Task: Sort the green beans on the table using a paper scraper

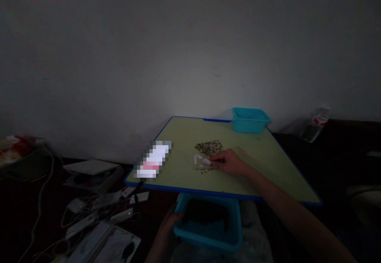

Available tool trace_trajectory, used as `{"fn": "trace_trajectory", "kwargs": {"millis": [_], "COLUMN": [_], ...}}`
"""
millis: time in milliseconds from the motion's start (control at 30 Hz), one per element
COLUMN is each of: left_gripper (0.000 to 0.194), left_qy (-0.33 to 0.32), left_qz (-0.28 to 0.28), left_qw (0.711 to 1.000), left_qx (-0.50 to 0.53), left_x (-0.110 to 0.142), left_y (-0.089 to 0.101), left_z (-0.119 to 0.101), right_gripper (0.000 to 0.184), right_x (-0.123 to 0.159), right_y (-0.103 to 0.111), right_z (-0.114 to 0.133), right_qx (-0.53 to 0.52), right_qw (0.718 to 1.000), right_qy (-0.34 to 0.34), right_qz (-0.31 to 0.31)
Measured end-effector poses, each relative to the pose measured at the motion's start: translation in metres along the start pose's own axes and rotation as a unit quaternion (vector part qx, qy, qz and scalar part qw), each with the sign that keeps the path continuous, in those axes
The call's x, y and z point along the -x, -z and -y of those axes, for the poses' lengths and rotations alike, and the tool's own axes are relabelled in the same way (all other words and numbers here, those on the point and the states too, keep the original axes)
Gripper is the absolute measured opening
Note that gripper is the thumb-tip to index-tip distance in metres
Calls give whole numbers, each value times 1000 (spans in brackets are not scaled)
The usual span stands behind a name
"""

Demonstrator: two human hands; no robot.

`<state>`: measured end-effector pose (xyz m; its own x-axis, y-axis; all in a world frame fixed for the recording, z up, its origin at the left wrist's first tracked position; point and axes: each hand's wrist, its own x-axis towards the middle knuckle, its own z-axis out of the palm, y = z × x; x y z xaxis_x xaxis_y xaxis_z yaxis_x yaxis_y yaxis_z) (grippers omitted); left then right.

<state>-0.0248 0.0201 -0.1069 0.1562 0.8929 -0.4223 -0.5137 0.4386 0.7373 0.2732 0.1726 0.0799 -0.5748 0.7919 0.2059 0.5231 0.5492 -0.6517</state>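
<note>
My right hand (pixel 230 162) reaches over the pale green tabletop (pixel 184 132), its fingers closed at the edge of a small white-and-pink strip (pixel 205 160). The strip lies by what looks like a clear packet (pixel 198 166) with white patches; dim light blurs the details. Just beyond it spreads a pile of small dark and light grains (pixel 210 147), with several loose dark ones (pixel 204 171) nearer me. Below the table's front edge, my left hand (pixel 173 219) grips the left side of a blue plastic basin (pixel 211 241). Dark contents (pixel 205 211) sit in it, too shadowed to name.
A second blue basin (pixel 250 120) stands at the table's back right corner. A lit phone (pixel 154 160), blurred out, is at the left edge. Thin pale sticks (pixel 245 152) lie right of the grains. Power strips and cables (pixel 98 207) clutter the lower left. A plastic bottle (pixel 314 124) leans at right.
</note>
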Motion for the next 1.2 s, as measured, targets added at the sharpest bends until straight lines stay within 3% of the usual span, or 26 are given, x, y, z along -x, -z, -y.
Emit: {"fn": "trace_trajectory", "kwargs": {"millis": [167,367,467,600,733,933,1200], "left_gripper": [52,65,73,77,66,62,58], "left_qy": [-19,24,15,0,-28,-27,-34], "left_qz": [-1,-40,-44,-74,-53,-64,-45], "left_qw": [1000,999,999,997,998,998,998], "left_qx": [14,22,26,6,13,7,25], "left_x": [1,-3,14,51,70,70,72], "left_y": [0,1,-12,-44,-66,-68,-75], "left_z": [-2,-9,-13,-27,-39,-40,-43], "right_gripper": [27,23,23,23,23,23,22], "right_x": [1,9,18,37,59,76,76], "right_y": [1,1,1,-1,-5,-13,-17], "right_z": [3,8,12,20,30,42,42], "right_qx": [33,44,40,14,-6,-35,-55], "right_qw": [999,999,999,999,1000,999,998], "right_qy": [8,14,20,26,28,2,10], "right_qz": [4,12,18,13,5,-20,-25]}}
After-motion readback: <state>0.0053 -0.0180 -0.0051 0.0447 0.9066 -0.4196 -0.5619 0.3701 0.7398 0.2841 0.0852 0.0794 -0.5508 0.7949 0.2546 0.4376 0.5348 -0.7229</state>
